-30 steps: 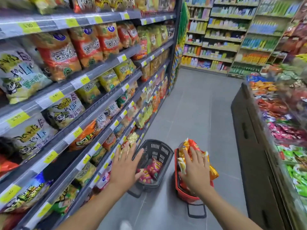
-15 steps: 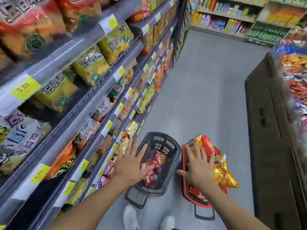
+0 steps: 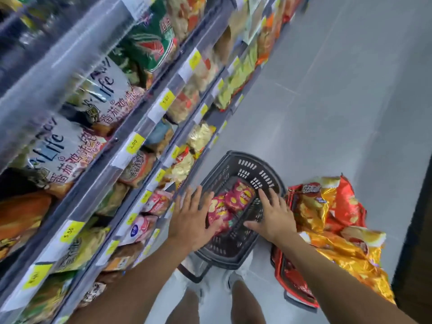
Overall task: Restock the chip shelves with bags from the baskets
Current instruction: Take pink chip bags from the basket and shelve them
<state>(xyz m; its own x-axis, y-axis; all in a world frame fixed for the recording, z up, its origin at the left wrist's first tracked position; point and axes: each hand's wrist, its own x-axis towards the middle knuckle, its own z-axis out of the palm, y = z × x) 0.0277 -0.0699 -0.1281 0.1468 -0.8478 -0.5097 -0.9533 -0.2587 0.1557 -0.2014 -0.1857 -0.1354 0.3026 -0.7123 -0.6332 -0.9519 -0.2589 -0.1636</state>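
Yellow price tags [image 3: 134, 142] are lining the chip shelves [image 3: 70, 54] running up the left side, their tiers crowded with bags, and beside the lowest tiers the left hand [image 3: 194, 218] is hovering with fingers spread flat over the left rim of the black basket [image 3: 245, 157], which is sitting on the grey floor [image 3: 327, 113]. Red chip bags [image 3: 240, 197] are lying inside that basket between the two hands, the left thumb overlapping the nearer one. The right hand [image 3: 273, 218] is reaching over the basket's right side, fingers splayed and holding nothing, and further right a red basket [image 3: 279, 272] is brimming with gold and orange bags [image 3: 336, 232].
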